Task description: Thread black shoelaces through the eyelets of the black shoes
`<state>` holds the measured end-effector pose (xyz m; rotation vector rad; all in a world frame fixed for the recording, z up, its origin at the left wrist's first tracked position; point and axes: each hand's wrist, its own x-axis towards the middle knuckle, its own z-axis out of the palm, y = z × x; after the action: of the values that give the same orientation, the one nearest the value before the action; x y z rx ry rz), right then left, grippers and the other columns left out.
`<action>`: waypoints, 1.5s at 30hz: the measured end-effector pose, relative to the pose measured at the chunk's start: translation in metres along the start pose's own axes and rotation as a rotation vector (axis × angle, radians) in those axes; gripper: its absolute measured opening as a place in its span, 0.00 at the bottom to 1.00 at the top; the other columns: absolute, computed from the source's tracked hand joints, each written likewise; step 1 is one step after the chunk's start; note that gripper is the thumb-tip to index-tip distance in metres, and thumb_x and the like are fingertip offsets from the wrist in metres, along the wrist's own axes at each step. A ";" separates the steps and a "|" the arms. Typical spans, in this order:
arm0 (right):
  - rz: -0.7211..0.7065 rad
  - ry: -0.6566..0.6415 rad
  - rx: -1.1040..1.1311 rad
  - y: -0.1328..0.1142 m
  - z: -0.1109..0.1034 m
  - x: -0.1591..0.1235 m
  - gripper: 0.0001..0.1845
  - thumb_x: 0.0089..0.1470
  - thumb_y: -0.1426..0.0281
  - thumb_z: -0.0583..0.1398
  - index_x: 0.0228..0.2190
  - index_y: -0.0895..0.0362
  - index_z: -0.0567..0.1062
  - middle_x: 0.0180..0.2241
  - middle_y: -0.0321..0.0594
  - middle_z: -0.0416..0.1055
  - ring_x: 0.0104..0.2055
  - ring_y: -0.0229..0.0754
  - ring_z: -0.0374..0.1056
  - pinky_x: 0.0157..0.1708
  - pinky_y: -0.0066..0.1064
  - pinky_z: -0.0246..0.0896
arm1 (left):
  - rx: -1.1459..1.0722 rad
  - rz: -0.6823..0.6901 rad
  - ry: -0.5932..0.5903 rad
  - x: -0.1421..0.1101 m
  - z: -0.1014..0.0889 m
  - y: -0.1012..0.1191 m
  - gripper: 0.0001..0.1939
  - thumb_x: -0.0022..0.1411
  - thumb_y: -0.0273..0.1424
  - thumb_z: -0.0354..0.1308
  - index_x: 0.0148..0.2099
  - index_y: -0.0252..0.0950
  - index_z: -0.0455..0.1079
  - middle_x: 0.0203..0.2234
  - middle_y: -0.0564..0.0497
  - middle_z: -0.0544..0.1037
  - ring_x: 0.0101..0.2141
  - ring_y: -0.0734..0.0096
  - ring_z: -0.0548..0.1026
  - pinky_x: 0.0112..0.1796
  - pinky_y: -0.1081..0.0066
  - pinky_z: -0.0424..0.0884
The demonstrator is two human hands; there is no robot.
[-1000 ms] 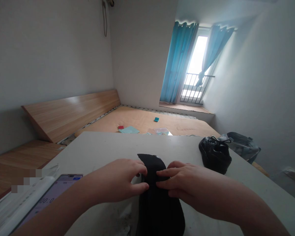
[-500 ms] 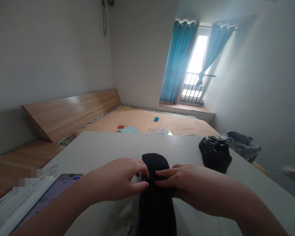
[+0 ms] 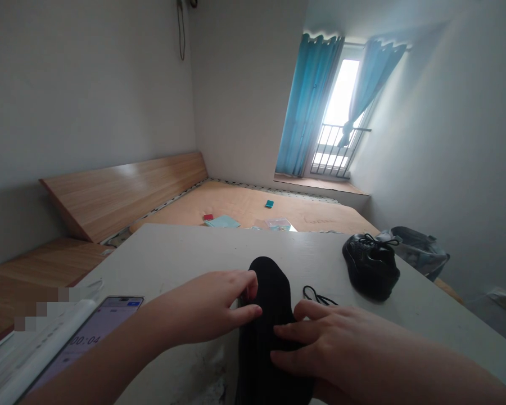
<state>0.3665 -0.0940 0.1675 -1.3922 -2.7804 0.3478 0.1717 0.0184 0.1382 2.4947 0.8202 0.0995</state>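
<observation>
A long black shoe (image 3: pixel 270 304) lies on the white table in front of me, its rounded end pointing away. Its near part runs out of the picture at the bottom. My left hand (image 3: pixel 225 301) grips the shoe's left edge, with the fingers curled and the thumb on top. From the right, my right hand (image 3: pixel 316 343) holds the side, two fingers across the top and its thumb hidden. A loop of black shoelace (image 3: pixel 318 295) sticks out just beyond the right hand. The matching black lace-up shoe (image 3: pixel 373 267) stands farther right.
On the white table (image 3: pixel 185 253), a phone (image 3: pixel 109 315) showing a timer lies at the left, beside a white object (image 3: pixel 50 349). Behind are a bed (image 3: pixel 236 197) with small items on it and a wooden headboard (image 3: pixel 130 191). A bag-lined bin (image 3: pixel 425 250) stands beyond the right edge.
My right hand has moved nearer and lower along the shoe. A shoelace loop now shows beside it. My left fingers have curled more at the far edge.
</observation>
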 end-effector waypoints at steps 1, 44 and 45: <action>-0.028 -0.009 -0.014 -0.001 0.002 0.000 0.16 0.54 0.73 0.59 0.44 0.48 0.77 0.43 0.37 0.77 0.49 0.46 0.68 0.50 0.33 0.60 | 0.004 0.000 0.004 0.000 0.001 0.001 0.11 0.62 0.42 0.52 0.38 0.41 0.65 0.33 0.54 0.74 0.33 0.66 0.70 0.31 0.70 0.61; 0.786 0.932 0.997 0.083 0.048 -0.042 0.28 0.49 0.47 0.58 0.42 0.55 0.75 0.49 0.48 0.72 0.52 0.54 0.67 0.54 0.46 0.60 | 0.100 0.025 0.006 0.006 0.023 0.006 0.12 0.52 0.40 0.57 0.37 0.39 0.65 0.39 0.50 0.68 0.42 0.59 0.68 0.41 0.62 0.66; 0.710 0.946 1.107 0.073 0.033 -0.039 0.26 0.49 0.49 0.59 0.42 0.54 0.76 0.51 0.46 0.71 0.53 0.53 0.67 0.54 0.43 0.61 | 0.102 0.026 0.009 0.005 0.023 0.006 0.12 0.52 0.40 0.57 0.37 0.39 0.65 0.39 0.50 0.68 0.42 0.59 0.68 0.41 0.62 0.66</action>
<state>0.4438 -0.0888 0.1235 -1.4880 -0.9738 0.7767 0.1844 0.0072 0.1203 2.6024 0.8152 0.0794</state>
